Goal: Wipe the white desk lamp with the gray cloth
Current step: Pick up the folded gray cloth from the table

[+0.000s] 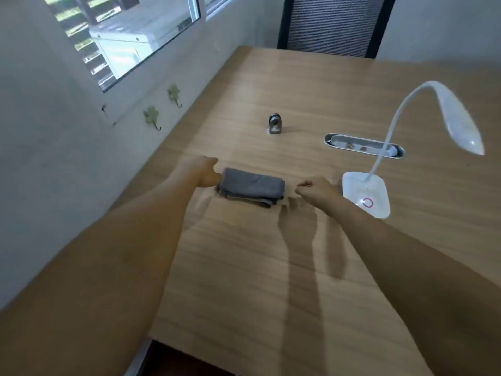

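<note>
Reaching for the gray cloth point(252, 189), both hands sit curled, grasping nothing: left hand point(206, 172) touching it, right hand point(315, 189) just beside. Pinch the whole folded stack off the desk point(271, 267) before going to the white desk lamp point(366, 195).

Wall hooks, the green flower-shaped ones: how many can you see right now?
2. One green hook sits lower on the white wall, nearer the person; the other hook is higher, closer to the window. More may lie outside the frame.
</note>
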A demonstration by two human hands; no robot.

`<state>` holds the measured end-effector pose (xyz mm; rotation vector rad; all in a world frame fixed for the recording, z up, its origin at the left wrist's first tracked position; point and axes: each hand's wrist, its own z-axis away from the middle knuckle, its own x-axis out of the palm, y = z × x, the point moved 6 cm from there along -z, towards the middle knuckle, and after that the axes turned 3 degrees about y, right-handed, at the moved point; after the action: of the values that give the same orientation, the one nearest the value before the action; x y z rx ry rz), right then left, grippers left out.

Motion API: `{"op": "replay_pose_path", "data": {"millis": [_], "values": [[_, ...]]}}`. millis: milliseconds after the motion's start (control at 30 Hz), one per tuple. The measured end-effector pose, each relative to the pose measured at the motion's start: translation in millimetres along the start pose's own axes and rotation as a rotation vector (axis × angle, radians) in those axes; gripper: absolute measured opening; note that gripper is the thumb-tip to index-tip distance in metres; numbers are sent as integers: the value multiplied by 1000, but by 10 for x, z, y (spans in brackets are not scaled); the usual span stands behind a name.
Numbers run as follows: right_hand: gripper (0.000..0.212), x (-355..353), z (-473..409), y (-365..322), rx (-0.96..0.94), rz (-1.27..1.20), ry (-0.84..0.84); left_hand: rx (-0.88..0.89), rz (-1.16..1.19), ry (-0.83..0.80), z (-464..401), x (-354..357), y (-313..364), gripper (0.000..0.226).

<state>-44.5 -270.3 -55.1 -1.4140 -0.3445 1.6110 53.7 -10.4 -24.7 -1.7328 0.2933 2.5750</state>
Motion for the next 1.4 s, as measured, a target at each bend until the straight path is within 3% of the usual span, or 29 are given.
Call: {"op": "replay_pose_path", "data": {"millis": [100, 233, 300, 367, 433, 500, 567, 633, 800, 933, 1200, 1300, 1400], "values": [[33, 167, -112, -94, 52, -59, 7, 18, 132, 5, -113, 29, 32, 67], [62, 361, -258, -200, 99, -43, 14, 68, 157, -62, -195, 109, 225, 68], [49, 426, -321, -226, 85, 29, -4, 79, 123, -108, -274, 188, 232, 72], [16, 476, -347, -209, 82, 104, -20, 82, 59, -104, -313, 232, 222, 74], [19, 532, -328, -185, 84, 119, -71, 98, -50, -74, -307, 252, 224, 69], [10, 554, -312, -149, 90, 110, -78, 103, -95, -41, -293, 256, 223, 47], [19, 527, -278, -131, 108, 100, -69, 75, -36, -43, -267, 265, 194, 21], [12, 469, -239, -135, 109, 81, -68, 67, 48, -29, -213, 233, 194, 10], [18, 218, 2, -109, 177, -325, -101, 56, 321, -21, -42, 91, 315, 19], [19, -68, 218, -1, 290, -607, -122, 25, 568, -203, 172, 44, 530, 10], [5, -694, 568, 309, 356, -977, -87, 18, 805, -433, 448, 35, 1186, 15], [18, -887, 658, 448, 389, -1157, -34, 17, 904, -466, 532, 132, 1484, 25], [27, -985, 690, 610, 432, -1412, 55, -1, 995, -488, 630, 280, 1745, 19]]}}
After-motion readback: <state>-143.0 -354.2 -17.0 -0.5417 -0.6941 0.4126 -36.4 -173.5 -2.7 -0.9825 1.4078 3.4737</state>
